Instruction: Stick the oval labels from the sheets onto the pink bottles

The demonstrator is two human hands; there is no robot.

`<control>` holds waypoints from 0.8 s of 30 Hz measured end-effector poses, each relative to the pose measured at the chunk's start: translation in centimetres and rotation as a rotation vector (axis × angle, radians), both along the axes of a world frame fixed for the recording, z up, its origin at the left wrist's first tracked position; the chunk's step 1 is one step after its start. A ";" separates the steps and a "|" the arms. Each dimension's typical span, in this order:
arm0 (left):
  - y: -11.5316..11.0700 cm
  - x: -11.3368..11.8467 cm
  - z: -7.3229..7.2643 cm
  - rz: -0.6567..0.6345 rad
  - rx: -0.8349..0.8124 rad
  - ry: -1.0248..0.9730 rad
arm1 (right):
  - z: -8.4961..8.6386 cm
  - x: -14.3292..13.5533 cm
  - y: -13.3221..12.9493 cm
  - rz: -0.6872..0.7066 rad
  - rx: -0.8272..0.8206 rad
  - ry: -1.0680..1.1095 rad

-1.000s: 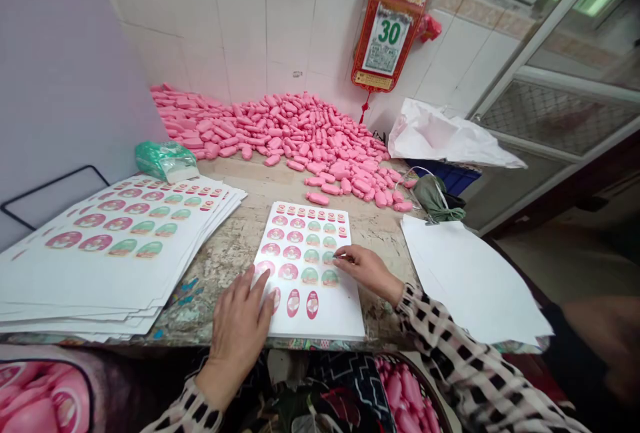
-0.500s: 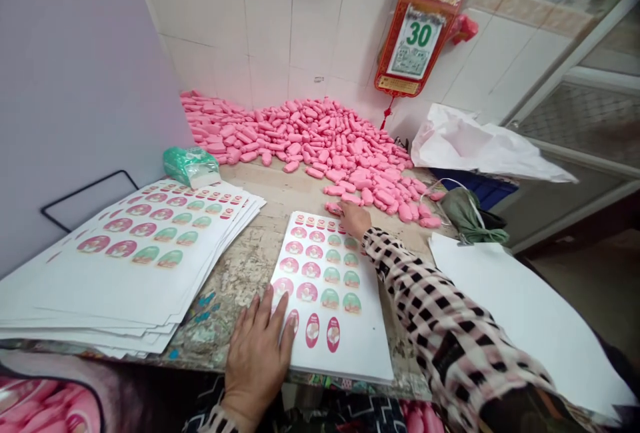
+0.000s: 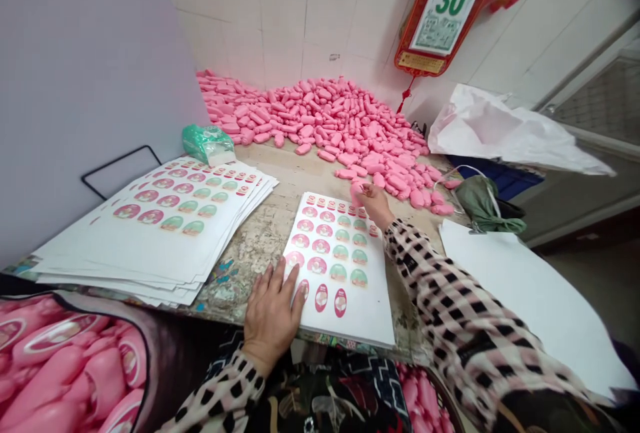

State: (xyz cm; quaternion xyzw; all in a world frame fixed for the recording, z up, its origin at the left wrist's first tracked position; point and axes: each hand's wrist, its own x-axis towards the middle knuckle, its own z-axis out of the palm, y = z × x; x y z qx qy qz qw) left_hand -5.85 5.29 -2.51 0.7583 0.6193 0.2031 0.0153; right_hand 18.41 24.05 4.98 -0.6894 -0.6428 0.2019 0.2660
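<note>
My left hand [image 3: 274, 313] lies flat with its fingers spread, on the lower left edge of a sticker sheet stack [image 3: 365, 313]. Pink and green round stickers, small red ones and a few ovals are printed on the top sheet. At the sheet's upper right, my right hand [image 3: 376, 205] pinches a small pink piece [image 3: 357, 193] between thumb and fingers. Behind it spreads a large heap of pink pieces [image 3: 345, 116], reaching back to the wall.
A second stack of sticker sheets [image 3: 150, 246] lies left, with a green tissue pack [image 3: 207, 145] behind it. White paper [image 3: 520, 293] and a green cloth bag [image 3: 480, 203] are right. A bag of labelled pink pieces [image 3: 65, 366] is at lower left.
My right hand has lifted a pink piece away from the front of the heap and over the sheet's top edge. The view has shifted downward and left; my left hand stays on the sheet.
</note>
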 end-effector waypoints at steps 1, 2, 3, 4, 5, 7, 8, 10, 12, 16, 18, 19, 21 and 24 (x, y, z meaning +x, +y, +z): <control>0.0 0.0 0.0 -0.006 0.006 -0.012 | -0.1 -0.3 -1.7 0.009 -0.019 0.090; 0.0 0.0 0.0 -0.012 0.009 -0.028 | -0.2 -0.6 -3.7 0.021 -0.054 0.211; 0.0 -0.1 0.0 -0.014 0.011 -0.049 | -0.3 -1.0 -5.8 0.036 -0.107 0.389; -0.1 -0.1 0.1 -0.012 0.013 -0.073 | -0.4 -1.4 -8.1 0.048 -0.170 0.593; -0.2 -0.2 0.2 -0.005 0.021 -0.102 | -0.5 -1.9 -10.4 0.061 -0.238 0.780; -0.5 -0.3 0.8 0.012 0.057 -0.169 | -0.6 -3.1 -14.9 0.060 -0.336 1.027; -0.7 -0.3 1.2 0.008 0.082 -0.210 | -0.6 -3.9 -17.0 0.055 -0.368 1.109; -1.3 -0.2 2.4 -0.062 0.092 -0.310 | -0.7 -5.5 -20.3 0.065 -0.388 1.218; -1.9 0.1 3.7 -0.213 -0.024 -0.467 | -0.8 -7.2 -22.6 0.121 -0.380 1.264; -2.8 1.0 5.8 -0.269 -0.531 -0.893 | -0.8 -8.8 -24.5 0.260 -0.345 1.204; -3.0 1.2 6.2 -0.222 -0.643 -1.118 | -1.0 -8.0 -24.5 0.313 -0.349 1.077; -2.9 1.3 6.2 -0.194 -0.662 -1.208 | -1.2 -7.1 -24.4 0.317 -0.341 0.982; -2.8 1.2 6.1 -0.121 -0.649 -1.260 | -1.8 -4.9 -24.0 0.253 -0.256 0.745; -2.9 1.3 5.9 -0.101 -0.557 -0.961 | -3.1 -1.8 -23.3 0.101 -0.054 0.348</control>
